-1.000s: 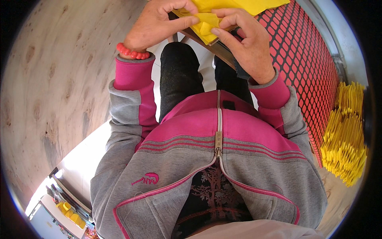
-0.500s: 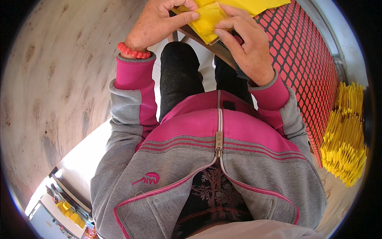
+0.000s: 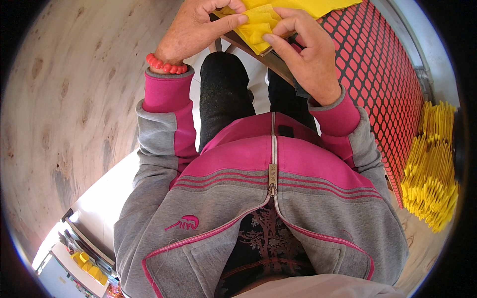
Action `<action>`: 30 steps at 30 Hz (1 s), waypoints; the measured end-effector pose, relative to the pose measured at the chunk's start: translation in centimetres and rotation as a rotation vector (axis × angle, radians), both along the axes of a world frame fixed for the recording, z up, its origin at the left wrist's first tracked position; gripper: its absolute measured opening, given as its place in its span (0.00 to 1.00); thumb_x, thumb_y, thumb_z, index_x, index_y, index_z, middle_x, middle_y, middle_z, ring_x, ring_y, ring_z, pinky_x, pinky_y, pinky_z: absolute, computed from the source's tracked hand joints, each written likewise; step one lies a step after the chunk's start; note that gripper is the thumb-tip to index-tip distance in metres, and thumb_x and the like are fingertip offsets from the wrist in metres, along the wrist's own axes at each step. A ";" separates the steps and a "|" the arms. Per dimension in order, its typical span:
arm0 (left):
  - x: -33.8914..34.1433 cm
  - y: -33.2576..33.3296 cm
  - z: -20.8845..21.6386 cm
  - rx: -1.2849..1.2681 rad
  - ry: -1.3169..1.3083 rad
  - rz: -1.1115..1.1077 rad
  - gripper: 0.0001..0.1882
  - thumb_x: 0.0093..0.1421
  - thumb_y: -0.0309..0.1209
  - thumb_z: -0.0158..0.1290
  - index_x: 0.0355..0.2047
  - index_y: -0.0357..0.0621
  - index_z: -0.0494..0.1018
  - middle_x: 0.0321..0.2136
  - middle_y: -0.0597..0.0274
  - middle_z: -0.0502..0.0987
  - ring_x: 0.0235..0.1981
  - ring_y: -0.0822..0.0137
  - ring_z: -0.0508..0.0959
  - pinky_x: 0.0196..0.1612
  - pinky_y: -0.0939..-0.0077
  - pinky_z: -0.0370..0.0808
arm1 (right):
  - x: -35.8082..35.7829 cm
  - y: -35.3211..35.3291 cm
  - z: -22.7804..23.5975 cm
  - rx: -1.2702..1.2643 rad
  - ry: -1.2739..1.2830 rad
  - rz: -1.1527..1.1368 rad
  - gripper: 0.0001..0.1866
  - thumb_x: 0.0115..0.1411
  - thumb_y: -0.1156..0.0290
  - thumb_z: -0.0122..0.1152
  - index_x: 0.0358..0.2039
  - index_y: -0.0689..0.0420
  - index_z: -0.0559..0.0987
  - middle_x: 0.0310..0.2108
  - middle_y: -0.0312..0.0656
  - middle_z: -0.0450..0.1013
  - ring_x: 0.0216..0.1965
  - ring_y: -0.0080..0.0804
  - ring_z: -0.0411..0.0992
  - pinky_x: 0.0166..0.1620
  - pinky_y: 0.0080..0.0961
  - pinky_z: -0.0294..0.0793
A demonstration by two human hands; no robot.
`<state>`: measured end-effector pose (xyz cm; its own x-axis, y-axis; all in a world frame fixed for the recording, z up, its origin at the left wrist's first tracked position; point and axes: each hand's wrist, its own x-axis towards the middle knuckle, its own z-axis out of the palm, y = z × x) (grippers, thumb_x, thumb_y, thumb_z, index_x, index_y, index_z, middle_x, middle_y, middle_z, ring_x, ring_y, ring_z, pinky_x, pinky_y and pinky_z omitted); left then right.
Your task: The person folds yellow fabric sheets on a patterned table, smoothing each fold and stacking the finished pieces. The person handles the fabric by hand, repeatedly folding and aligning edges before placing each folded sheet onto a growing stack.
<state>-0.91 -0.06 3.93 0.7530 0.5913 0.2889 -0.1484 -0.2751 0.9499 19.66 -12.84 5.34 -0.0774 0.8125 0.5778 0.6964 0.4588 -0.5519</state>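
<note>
At the top of the view, a thin yellow sheet [image 3: 259, 29], paper or cloth, lies in several small folds at the table's near edge. My left hand [image 3: 198, 25] pinches its left side between thumb and fingers; a red bead bracelet circles that wrist. Opposite, my right hand [image 3: 310, 54] is closed on the sheet's right side, thumb and forefinger pressed at a fold. More flat yellow material [image 3: 308, 6] spreads just beyond the hands, partly cut off by the frame's upper edge.
A table with a red and black net-patterned cover [image 3: 377, 74] stands to the right. Rows of folded yellow pieces [image 3: 430, 174] are stacked at the far right. A pale wooden surface [image 3: 64, 99] fills the left. My legs [image 3: 223, 89] are below the table edge.
The sheet's near part was smoother and now shows more raised folds. My right thumb and forefinger have shifted slightly left on it; my left hand has hardly moved.
</note>
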 end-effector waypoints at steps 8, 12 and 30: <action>-0.1 0.2 -0.2 0.058 -0.003 0.002 0.02 0.68 0.24 0.57 0.37 0.38 0.77 0.30 0.69 0.79 0.31 0.79 0.78 0.33 0.81 0.77 | 0.2 0.2 -0.1 0.011 0.000 0.029 0.07 0.60 0.75 0.70 0.36 0.60 0.78 0.42 0.40 0.78 0.33 0.23 0.75 0.39 0.20 0.74; -0.1 0.3 -0.2 0.128 -0.005 0.011 0.03 0.68 0.24 0.58 0.37 0.38 0.77 0.30 0.69 0.79 0.31 0.79 0.77 0.33 0.81 0.76 | 0.1 0.1 -0.2 0.013 0.003 0.018 0.07 0.61 0.75 0.70 0.36 0.60 0.78 0.42 0.41 0.78 0.33 0.23 0.75 0.39 0.20 0.74; -1.0 0.6 0.6 0.197 0.067 -0.022 0.04 0.67 0.24 0.55 0.40 0.36 0.77 0.31 0.64 0.80 0.32 0.75 0.79 0.36 0.78 0.77 | -0.1 0.1 0.1 0.011 0.022 0.022 0.07 0.60 0.75 0.69 0.33 0.59 0.77 0.49 0.41 0.80 0.36 0.26 0.76 0.41 0.22 0.75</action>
<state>-1.88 0.56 4.56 0.7865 0.5116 0.3460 -0.0944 -0.4539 0.8860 19.53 -12.79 5.45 -0.0827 0.8044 0.5883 0.6737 0.4801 -0.5619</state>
